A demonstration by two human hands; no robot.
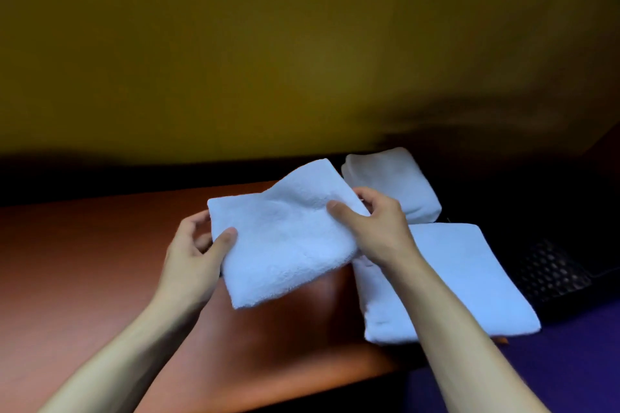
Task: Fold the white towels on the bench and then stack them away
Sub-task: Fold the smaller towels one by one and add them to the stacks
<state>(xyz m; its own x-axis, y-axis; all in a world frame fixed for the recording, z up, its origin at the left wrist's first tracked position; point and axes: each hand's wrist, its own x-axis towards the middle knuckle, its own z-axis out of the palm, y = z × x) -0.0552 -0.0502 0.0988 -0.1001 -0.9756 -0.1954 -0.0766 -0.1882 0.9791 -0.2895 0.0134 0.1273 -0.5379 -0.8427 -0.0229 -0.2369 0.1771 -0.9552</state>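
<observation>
Three white terry-cloth towels are in view, all soft, nubby and folded into thick rectangles. The held folded towel (pixel 285 235) hangs above the smooth reddish-brown wooden bench (pixel 84 261), its long axis running from near left up to far right. The left hand (pixel 194 248) pinches its left edge, thumb on top and fingers curled beneath; the right hand (pixel 372 221) grips its right edge the same way. A larger flat towel (pixel 469 278) lies on the bench at the near right, long axis near to far. A smaller plump towel (pixel 392 181) sits just beyond it, against the dull yellow wall (pixel 268 43).
</observation>
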